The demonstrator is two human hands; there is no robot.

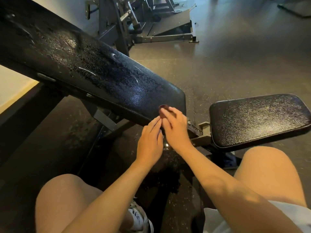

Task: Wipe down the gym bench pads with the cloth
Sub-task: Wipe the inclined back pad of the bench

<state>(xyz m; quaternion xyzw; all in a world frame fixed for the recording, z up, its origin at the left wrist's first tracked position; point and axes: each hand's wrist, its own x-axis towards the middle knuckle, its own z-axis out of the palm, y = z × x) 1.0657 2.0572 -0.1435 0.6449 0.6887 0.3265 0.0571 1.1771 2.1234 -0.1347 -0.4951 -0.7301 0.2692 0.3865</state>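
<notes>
The long black back pad (94,68) slopes down from the upper left, and its surface is wet with droplets and streaks. To the right lies the shorter black seat pad (259,118), also speckled with wet. At the back pad's lower end, my right hand (175,128) curls its fingers over a small dark reddish-brown wad, apparently the cloth (162,110), mostly hidden under the fingers. My left hand (149,142) sits just beside it with fairly straight fingers, whose tips reach the pad's lower edge next to the cloth.
The bench's metal frame and numbered adjustment bracket (197,130) sit between the two pads. A grey weight machine (151,26) stands behind the bench. Dark rubber floor (235,56) spreads to the right. A pale wall (11,88) is at left. My knees and a shoe (139,216) are below.
</notes>
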